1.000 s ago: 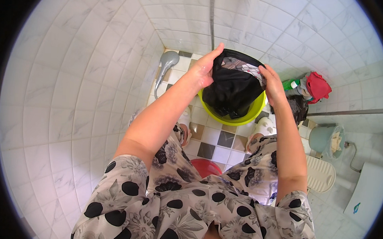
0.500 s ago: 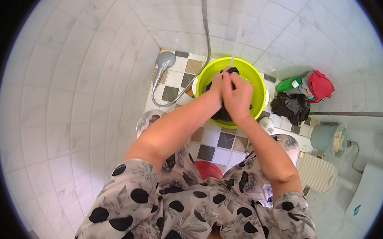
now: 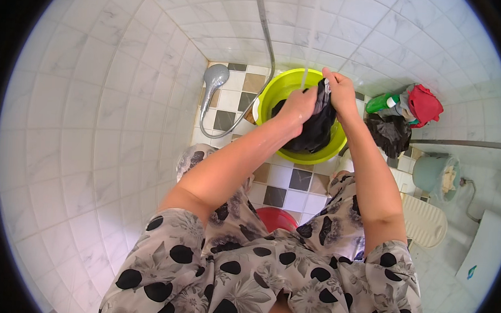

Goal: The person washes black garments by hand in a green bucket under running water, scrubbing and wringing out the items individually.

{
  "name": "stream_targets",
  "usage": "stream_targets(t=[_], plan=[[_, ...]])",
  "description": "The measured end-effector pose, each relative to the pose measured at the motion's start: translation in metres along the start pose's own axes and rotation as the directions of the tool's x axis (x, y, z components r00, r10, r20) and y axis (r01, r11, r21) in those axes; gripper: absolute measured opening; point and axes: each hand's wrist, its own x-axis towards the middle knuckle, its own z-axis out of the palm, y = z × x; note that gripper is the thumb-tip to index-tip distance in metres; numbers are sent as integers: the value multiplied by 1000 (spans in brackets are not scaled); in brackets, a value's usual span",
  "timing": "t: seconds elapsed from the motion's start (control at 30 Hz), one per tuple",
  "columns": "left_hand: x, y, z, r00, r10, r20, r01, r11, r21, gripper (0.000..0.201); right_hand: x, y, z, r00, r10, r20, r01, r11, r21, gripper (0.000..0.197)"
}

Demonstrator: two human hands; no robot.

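Wet black cloth, a garment (image 3: 314, 131) by its look, hangs in folds from my two hands over a yellow-green basin (image 3: 269, 92). My left hand (image 3: 298, 108) is closed on the cloth near the basin's middle. My right hand (image 3: 341, 94) pinches a raised edge of it at the basin's right side, where a greyish band shows. A thin stream of water (image 3: 306, 61) falls into the basin just beyond my left hand. The lower part of the cloth lies in the basin, and its exact shape cannot be made out.
A grey shower head (image 3: 215, 76) lies left of the basin, its hose (image 3: 270, 40) curving past the rim. To the right are a green bottle (image 3: 382, 103), red cloth (image 3: 424, 104) and a black bag-like heap (image 3: 389, 134). A red stool or bowl (image 3: 277, 219) sits between my legs.
My hands, pressed together around the bunched cloth before, have moved apart. The right one has gone right and up with an edge, and the cloth is spread out between them.
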Motion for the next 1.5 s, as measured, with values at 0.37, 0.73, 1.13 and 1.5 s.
stream_targets(t=[0.37,0.73,1.13,1.5], plan=[[14,27,-36,919,127,374,-321,791,520,38,-18,-51,-12,955,152,256,-211,953,218,53],[-8,69,-66,896,199,397,-38,925,-378,34,-14,-30,-33,866,89,491,-41,993,-108,59],[18,67,-73,998,31,49,-7,903,-429,44,2,-15,-61,939,-77,336,-2,973,229,28],[18,53,-59,981,83,176,-38,969,-246,46,0,-27,-62,990,-66,128,-1,886,463,23]])
